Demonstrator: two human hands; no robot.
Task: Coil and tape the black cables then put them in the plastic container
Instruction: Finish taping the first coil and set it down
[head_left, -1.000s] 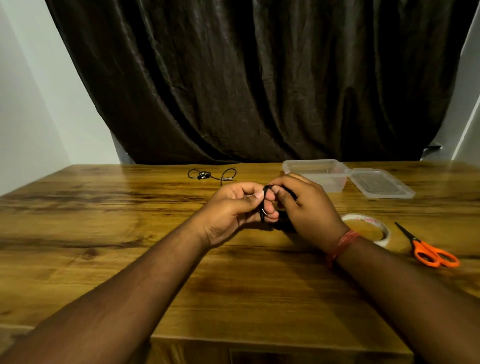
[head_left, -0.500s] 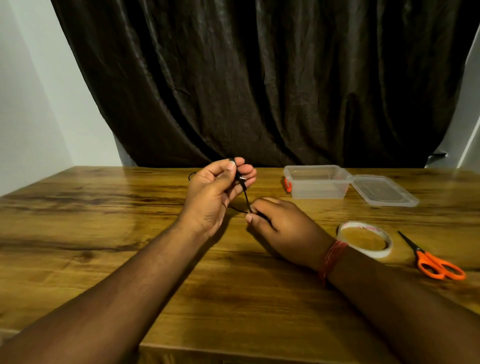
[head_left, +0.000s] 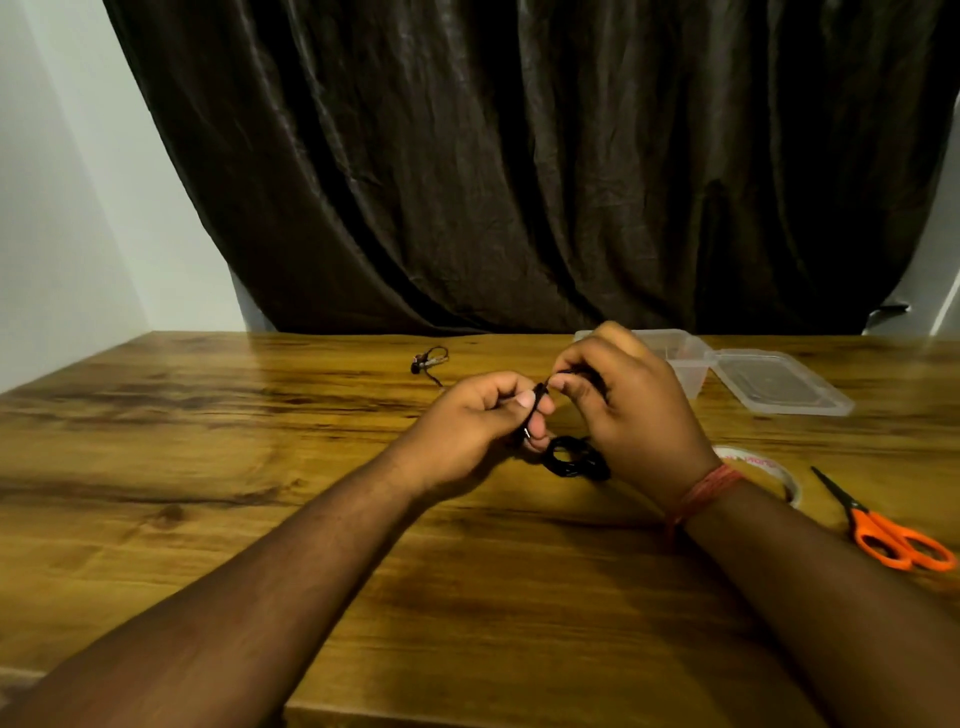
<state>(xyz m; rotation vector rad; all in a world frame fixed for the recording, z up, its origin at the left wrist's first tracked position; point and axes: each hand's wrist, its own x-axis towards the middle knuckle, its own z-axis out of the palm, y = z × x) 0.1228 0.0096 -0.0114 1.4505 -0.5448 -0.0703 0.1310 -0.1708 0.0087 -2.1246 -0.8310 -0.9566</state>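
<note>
Pinching items first: your left hand (head_left: 478, 421) has thumb and curled fingers closed on the plug end of the black cable (head_left: 574, 457); your right hand (head_left: 628, 410) nips the same cable just beside it, fingers bent.

Landmark: the cable coil.
- Cable coil: small bundle of loops hanging under both hands, just above the table (head_left: 208, 467). Judged light, limp and springy; loops will likely slacken if released. Hold across the whole bundle, not by one strand, and keep the plug end pinned.
- Tape roll (head_left: 779, 467): right of the coil, partly behind your right wrist.
- Scissors (head_left: 893, 535): further right, orange handles.
- Plastic container (head_left: 685, 358): behind the coil, open, its lid (head_left: 779, 382) alongside.
- Second cable (head_left: 428, 361): behind and left of the coil, loose on the table.

Change from half a second ago: the cable ran stretched between raised left hand and lowered right hand; now both hands meet with loops gathered below.
</note>
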